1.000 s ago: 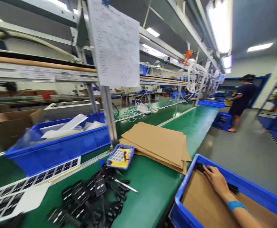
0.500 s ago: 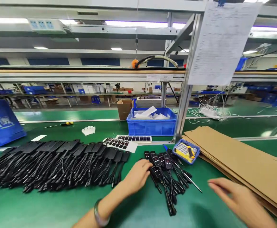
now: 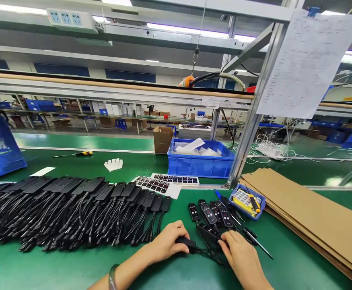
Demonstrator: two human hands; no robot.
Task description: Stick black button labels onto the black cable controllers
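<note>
My left hand (image 3: pixel 169 240) is closed round one end of a black controller unit (image 3: pixel 187 243) lying on the green bench. My right hand (image 3: pixel 237 253) pinches the same unit's cable side at the near edge of a small pile of black controllers with buttons (image 3: pixel 213 215). To the left, a long row of black controllers with cables (image 3: pixel 73 207) lies side by side. Sticker sheets (image 3: pixel 163 184) rest just behind the row.
A small blue tray with yellow contents (image 3: pixel 248 200) sits right of the pile. Cardboard sheets (image 3: pixel 311 217) are stacked at the right. A blue bin (image 3: pixel 200 164), a white glove (image 3: pixel 113 164), a screwdriver (image 3: pixel 78 154) and a metal post (image 3: pixel 248 133) with a hanging paper stand behind.
A second ago my right hand was in a blue bin to the right. The view has swung back to the bench, and both hands have closed on a controller at the pile.
</note>
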